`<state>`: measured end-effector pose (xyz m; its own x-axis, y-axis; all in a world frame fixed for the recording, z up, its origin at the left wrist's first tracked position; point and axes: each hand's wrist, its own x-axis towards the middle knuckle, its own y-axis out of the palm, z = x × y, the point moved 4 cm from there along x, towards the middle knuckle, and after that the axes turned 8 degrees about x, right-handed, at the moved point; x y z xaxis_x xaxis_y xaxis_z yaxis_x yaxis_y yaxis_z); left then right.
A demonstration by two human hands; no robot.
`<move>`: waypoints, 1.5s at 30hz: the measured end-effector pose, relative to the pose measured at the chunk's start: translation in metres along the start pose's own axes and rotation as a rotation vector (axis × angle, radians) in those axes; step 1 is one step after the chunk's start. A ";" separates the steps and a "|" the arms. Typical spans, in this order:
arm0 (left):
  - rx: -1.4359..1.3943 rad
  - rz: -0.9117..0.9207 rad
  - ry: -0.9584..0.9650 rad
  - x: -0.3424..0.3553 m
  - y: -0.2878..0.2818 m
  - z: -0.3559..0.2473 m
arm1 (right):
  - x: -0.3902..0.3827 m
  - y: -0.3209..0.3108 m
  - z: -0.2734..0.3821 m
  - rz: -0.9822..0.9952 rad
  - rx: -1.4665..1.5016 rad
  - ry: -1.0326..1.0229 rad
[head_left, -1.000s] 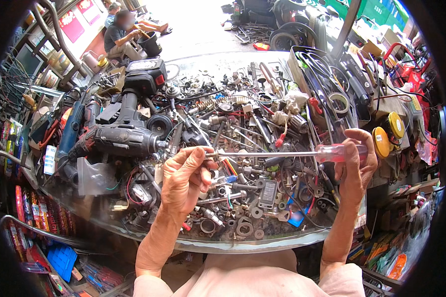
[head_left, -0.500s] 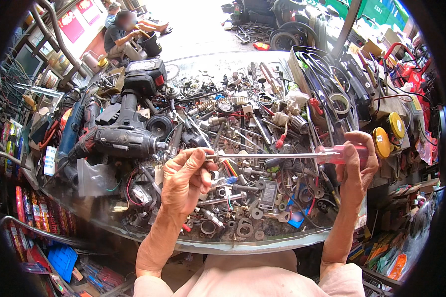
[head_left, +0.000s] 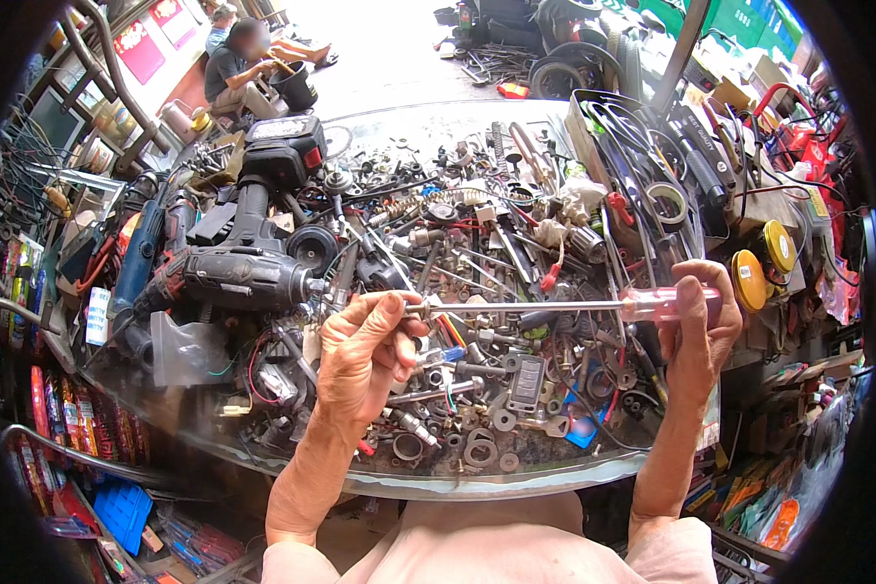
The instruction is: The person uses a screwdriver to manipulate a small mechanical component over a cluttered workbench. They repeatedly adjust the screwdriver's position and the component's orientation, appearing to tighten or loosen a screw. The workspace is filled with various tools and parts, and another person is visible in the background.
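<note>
My right hand [head_left: 701,316] is closed round the clear pinkish handle of a long screwdriver [head_left: 530,307], held level above the cluttered table. Its steel shaft runs left to my left hand [head_left: 368,341]. There my thumb and fingers pinch a small metal part [head_left: 419,309], and the screwdriver's tip meets it. Fingers cover most of that part, so its exact kind is hidden. Below the shaft lie loose bolts, washers [head_left: 481,451] and a grey rectangular metal piece [head_left: 527,383].
A black cordless impact wrench [head_left: 248,273] lies left of my left hand. Beyond the screwdriver handle stands a bin of cables and tools with a tape roll [head_left: 666,206]. Round yellow tins [head_left: 749,279] sit at the right. Two people [head_left: 238,73] sit at the far left.
My right fingers have shifted slightly on the screwdriver handle, and the handle looks a little turned. My left hand stays in place with the small metal part.
</note>
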<state>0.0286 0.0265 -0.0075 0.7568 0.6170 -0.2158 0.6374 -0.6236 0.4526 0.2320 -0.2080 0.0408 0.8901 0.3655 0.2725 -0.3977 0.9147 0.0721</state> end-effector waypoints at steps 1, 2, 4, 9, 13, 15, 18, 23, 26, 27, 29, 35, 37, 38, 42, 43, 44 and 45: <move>0.005 -0.002 -0.003 0.000 0.000 0.000 | 0.000 0.000 -0.001 -0.013 0.006 0.016; 0.011 -0.004 -0.007 0.000 0.001 0.000 | 0.000 -0.001 -0.001 -0.026 0.012 0.031; 0.001 0.005 -0.002 0.001 0.000 0.001 | 0.001 0.005 0.001 -0.031 0.071 0.007; -0.013 0.004 0.010 0.002 -0.001 0.001 | 0.001 0.013 0.007 0.034 0.196 0.007; -0.010 0.023 -0.003 0.000 0.000 0.001 | 0.000 0.006 0.006 -0.032 0.070 -0.003; -0.008 0.035 -0.008 0.000 0.001 0.002 | -0.001 0.002 0.002 -0.057 0.039 0.033; -0.008 0.044 -0.009 0.000 0.001 0.003 | 0.000 0.002 0.001 -0.076 0.036 0.036; -0.032 0.035 0.006 0.001 0.000 0.001 | 0.000 0.014 0.005 -0.002 0.212 0.013; -0.022 0.024 0.008 0.001 -0.001 0.000 | 0.001 0.011 0.005 0.007 0.178 0.010; -0.021 0.027 0.005 0.000 -0.001 0.000 | 0.000 0.008 0.003 -0.012 0.137 0.007; -0.021 0.034 0.001 0.000 0.000 0.000 | -0.001 0.000 0.000 -0.052 0.055 0.003; -0.026 0.032 0.006 -0.001 0.000 0.000 | 0.000 0.011 -0.001 -0.024 0.158 -0.028; -0.032 0.030 0.013 0.001 -0.001 -0.001 | 0.000 0.015 0.001 0.012 0.212 -0.069; -0.035 0.029 0.016 0.001 -0.001 -0.001 | 0.000 0.015 0.002 0.034 0.222 -0.064; -0.024 0.020 0.010 0.001 -0.002 0.000 | -0.001 0.005 0.003 -0.018 0.056 -0.019; -0.017 0.019 0.008 0.000 -0.002 0.001 | -0.001 0.004 0.001 -0.032 0.045 0.019; -0.011 0.017 0.006 0.000 -0.002 0.001 | -0.001 0.003 -0.001 -0.046 0.034 0.056; -0.006 0.018 0.002 0.000 -0.001 0.001 | -0.001 0.002 -0.002 -0.061 0.021 0.094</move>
<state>0.0280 0.0265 -0.0088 0.7676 0.6069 -0.2061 0.6231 -0.6313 0.4617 0.2307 -0.2067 0.0382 0.9294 0.3246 0.1755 -0.3457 0.9323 0.1062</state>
